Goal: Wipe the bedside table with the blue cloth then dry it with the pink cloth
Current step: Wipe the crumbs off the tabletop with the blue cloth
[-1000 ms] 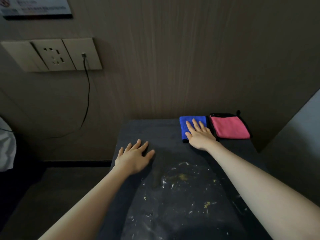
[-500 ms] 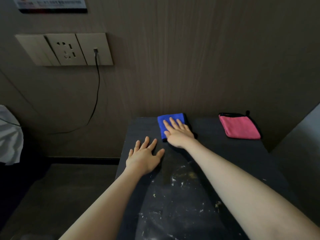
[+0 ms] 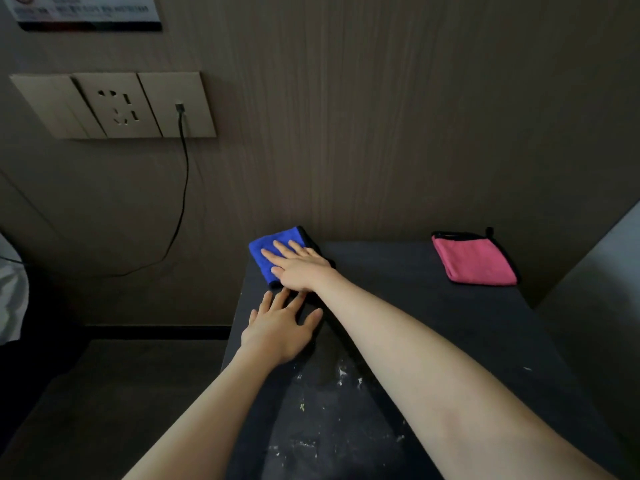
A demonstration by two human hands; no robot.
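Both hands are laid flat on the bedside table (image 3: 433,306). The right hand (image 3: 300,269) is pressed with straight fingers on the folded blue cloth (image 3: 268,251), which is seen at the far left corner of the top, against the wall; nothing is gripped, the cloth is only pushed. The left hand (image 3: 280,327) is spread just near of it, palm down on the bare surface beside the left edge, with nothing held. The pink cloth (image 3: 474,259) is left untouched at the far right corner, well apart from both hands.

Pale crumbs and smears (image 3: 332,386) are scattered over the near part of the top, so most of the wiping is judged to remain. Since the cloth is held by pressure alone, it could be slid out from under the fingers or pushed over the left edge, which it already meets. Crumbs could also be swept off the left side to the floor if strokes are carried that way. A black cable (image 3: 181,188) is seen hanging from the wall socket plate (image 3: 114,105) to the left, clear of the top. Open room is offered rightward and toward the near edge; the wall closes the far side.
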